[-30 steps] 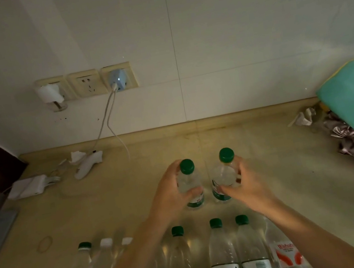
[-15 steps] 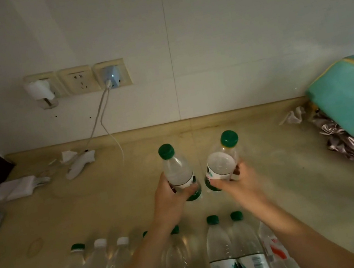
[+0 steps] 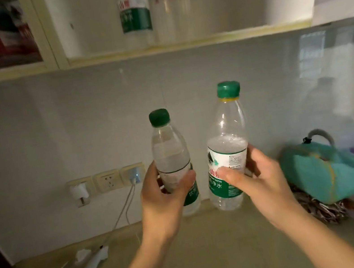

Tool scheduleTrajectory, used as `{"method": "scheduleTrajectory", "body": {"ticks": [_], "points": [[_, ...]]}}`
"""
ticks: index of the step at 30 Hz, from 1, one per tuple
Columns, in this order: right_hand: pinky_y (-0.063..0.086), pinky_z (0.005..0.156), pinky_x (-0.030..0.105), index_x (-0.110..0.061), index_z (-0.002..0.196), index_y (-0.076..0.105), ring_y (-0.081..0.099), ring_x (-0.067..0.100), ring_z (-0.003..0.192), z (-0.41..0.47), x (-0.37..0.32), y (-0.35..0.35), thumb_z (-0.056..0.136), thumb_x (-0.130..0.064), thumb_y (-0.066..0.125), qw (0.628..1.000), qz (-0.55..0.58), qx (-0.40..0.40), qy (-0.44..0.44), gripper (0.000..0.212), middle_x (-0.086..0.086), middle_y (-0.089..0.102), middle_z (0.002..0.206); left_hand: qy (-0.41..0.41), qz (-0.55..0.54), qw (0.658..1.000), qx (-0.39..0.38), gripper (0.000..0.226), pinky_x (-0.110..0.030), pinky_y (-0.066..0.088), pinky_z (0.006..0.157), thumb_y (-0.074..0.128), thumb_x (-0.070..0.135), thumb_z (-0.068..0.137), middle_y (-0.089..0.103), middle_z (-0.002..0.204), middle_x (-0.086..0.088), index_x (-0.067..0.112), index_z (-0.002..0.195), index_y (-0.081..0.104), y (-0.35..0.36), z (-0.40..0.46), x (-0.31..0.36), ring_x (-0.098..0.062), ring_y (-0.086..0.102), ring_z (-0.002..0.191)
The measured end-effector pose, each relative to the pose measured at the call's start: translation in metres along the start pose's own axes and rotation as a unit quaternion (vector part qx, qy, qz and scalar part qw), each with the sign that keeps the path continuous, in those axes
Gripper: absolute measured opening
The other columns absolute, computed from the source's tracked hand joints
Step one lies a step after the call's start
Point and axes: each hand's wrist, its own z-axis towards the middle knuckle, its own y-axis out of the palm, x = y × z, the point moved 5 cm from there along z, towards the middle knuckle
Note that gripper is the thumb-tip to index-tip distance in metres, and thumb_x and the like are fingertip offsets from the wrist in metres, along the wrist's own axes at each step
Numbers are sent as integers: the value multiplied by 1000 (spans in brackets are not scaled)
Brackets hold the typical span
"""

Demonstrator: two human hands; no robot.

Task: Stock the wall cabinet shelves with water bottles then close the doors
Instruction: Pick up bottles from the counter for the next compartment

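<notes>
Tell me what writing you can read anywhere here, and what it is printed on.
"净水": green label of the clear green-capped bottle in the right hand.
"山": same label, red, cut off by the thumb.
"水": green label of the bottle on the cabinet shelf.
Label of the bottle in the left hand: too blurred.

The left hand (image 3: pixel 162 203) grips 1 green-capped water bottle (image 3: pixel 172 158) and the right hand (image 3: pixel 258 180) grips a second bottle (image 3: pixel 227 148), both upright above the tabletop (image 3: pixel 203 247). Overhead, a shelved bottle (image 3: pixel 134 11) stands in the open wall cabinet (image 3: pixel 179 44).
</notes>
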Motion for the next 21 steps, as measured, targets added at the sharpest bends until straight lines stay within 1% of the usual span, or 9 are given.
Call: {"method": "scheduleTrajectory", "body": {"ticks": [3,5,6,7,10,14,17,19,21], "points": [[59,82,28,-46,112,70,71,11,105,24,-69,0,69,-48,83,998,13,6,-67,45,-8,76,112,72,-6,997,6,38,-4,49,66,81,44,76,70,103,29,44,110,62,-7,25,72,9,66,94],[57,90,36,-45,108,72,71,14,107,43,-112,-1,67,-49,83,993,28,19,-109,42,-6,76,112,109,-9,994,16,39,-9,51,65,80,47,77,71,104,26,44,112,64,-15,42,117,7,66,94],[55,93,40,-44,107,73,71,16,108,53,-133,0,68,-49,83,991,34,21,-131,41,-5,76,113,128,-12,992,20,39,-12,52,68,81,46,78,72,104,24,42,114,64,-19,50,138,5,67,95],[55,93,40,-43,107,74,71,17,108,62,-152,0,68,-48,83,987,38,22,-152,40,-4,76,113,147,-14,989,23,38,-14,53,71,81,44,80,73,104,22,41,115,65,-22,57,158,3,68,94],[57,87,35,-35,105,75,73,16,104,90,-205,4,70,-45,82,979,45,22,-199,36,-2,77,109,198,-19,980,29,30,-17,53,72,79,41,84,74,101,21,39,112,66,-30,77,215,1,69,92],[58,88,36,-28,106,75,73,15,102,130,-251,11,70,-52,82,974,21,37,-221,44,-5,78,105,245,-20,968,48,31,-30,57,79,78,47,84,76,100,14,32,110,69,-37,103,272,-5,71,93],[59,82,34,-29,102,75,74,8,90,162,-263,16,71,-55,83,975,-18,50,-216,41,-9,78,96,248,14,965,78,31,-30,57,75,78,50,82,75,95,15,32,106,68,-37,128,292,-2,71,86],[60,77,33,-31,100,75,74,4,82,183,-259,20,73,-54,83,976,-50,61,-205,37,-12,78,89,219,66,969,97,32,-26,53,67,78,55,78,73,91,16,34,99,64,-34,146,293,2,68,80],[61,81,37,-32,99,74,73,5,83,202,-249,25,72,-55,84,979,-77,64,-180,37,-15,77,88,182,101,973,95,33,-24,50,64,78,56,78,70,90,15,33,96,62,-29,165,285,0,66,81]]}}
